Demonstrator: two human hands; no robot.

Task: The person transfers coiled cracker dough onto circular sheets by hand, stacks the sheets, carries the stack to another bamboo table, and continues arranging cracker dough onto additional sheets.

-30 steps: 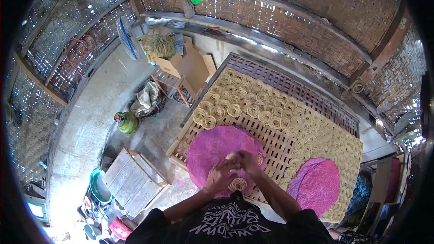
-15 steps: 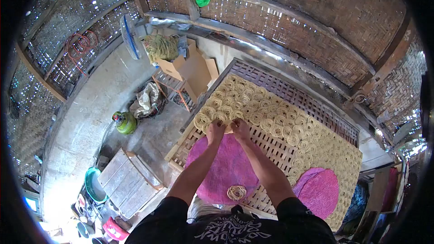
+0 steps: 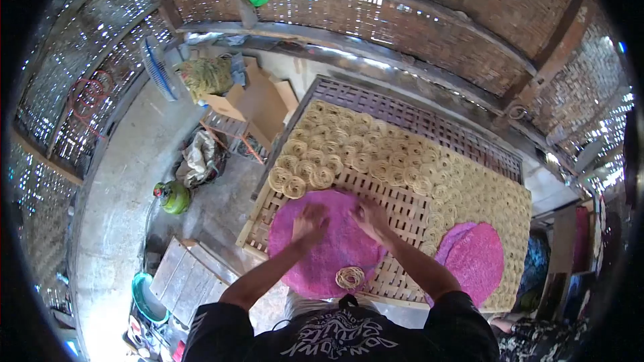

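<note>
My left hand [image 3: 310,223] is over the round pink mat [image 3: 325,251]; my right hand [image 3: 371,218] is apart from it, at the mat's right side. Both are blurred; I cannot tell whether they are open or closed. One pale coil [image 3: 349,278] lies near the mat's close edge. Similar coils [image 3: 322,176] cover much of the slatted rack [image 3: 397,213] beyond.
</note>
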